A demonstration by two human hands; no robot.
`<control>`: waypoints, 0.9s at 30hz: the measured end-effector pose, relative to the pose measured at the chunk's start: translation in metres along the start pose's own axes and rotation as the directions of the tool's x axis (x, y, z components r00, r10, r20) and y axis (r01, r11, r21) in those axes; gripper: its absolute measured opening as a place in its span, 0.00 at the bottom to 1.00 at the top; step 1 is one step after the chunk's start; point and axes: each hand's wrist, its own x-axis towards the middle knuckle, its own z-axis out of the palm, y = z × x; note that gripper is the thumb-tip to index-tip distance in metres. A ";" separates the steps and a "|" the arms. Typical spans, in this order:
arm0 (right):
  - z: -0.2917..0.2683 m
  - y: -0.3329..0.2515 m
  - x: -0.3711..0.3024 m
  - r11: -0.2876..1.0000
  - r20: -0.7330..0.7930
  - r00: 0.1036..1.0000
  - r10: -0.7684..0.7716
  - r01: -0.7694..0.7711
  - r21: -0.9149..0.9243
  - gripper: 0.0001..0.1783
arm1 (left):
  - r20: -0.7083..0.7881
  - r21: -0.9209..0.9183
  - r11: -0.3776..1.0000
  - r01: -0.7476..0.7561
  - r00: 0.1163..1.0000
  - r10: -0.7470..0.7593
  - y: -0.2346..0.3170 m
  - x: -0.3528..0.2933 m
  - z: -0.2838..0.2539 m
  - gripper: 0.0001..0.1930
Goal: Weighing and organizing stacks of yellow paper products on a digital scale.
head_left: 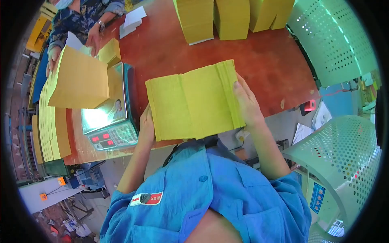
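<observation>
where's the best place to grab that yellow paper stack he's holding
By its two short ends, one hand from each side. The yellow paper stack is wide, loose and stepped into bundles, so squeezing inward keeps the sheets together. The left hand and right hand already press those ends, over the red table.

A single view, from a camera worn on the person's head, looks steeply down and forward over the blue shirt [210, 190] onto the red-brown surface [259, 60] close below. The wide lens bends straight edges near the rim, where a dark ring frames the picture. Across the surface, another person [81, 20] shows at upper left.
</observation>
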 end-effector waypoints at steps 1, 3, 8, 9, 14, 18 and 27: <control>-0.005 0.004 0.003 1.000 0.005 1.000 0.006 -0.006 0.000 0.30 | -0.005 0.000 1.000 0.006 1.000 -0.006 -0.008 0.003 -0.001 0.25; -0.016 0.017 0.008 0.972 -0.076 0.972 0.221 -0.226 -0.060 0.30 | -0.106 -0.006 0.989 0.144 0.984 -0.144 -0.038 0.012 -0.002 0.25; -0.032 0.017 0.011 0.987 -0.074 0.991 0.113 -0.121 -0.103 0.31 | -0.063 0.108 0.990 0.094 0.994 -0.088 -0.035 0.013 -0.013 0.25; -0.035 0.011 0.013 0.985 -0.090 0.982 0.166 -0.169 -0.019 0.31 | -0.069 -0.020 0.981 0.193 0.979 -0.194 -0.025 0.014 -0.012 0.25; -0.044 0.010 0.010 0.911 -0.188 0.897 0.400 -0.412 -0.028 0.31 | 0.086 -0.256 0.915 0.311 0.950 -0.299 -0.031 0.019 -0.015 0.24; -0.011 0.007 0.008 0.961 -0.122 0.961 0.248 -0.260 -0.094 0.28 | -0.024 -0.121 0.976 0.182 0.982 -0.186 -0.028 0.016 -0.006 0.22; -0.031 0.039 0.028 0.961 -0.096 0.979 -0.182 0.197 0.193 0.16 | -0.062 -0.168 0.952 -0.255 0.967 0.248 -0.028 0.016 -0.001 0.22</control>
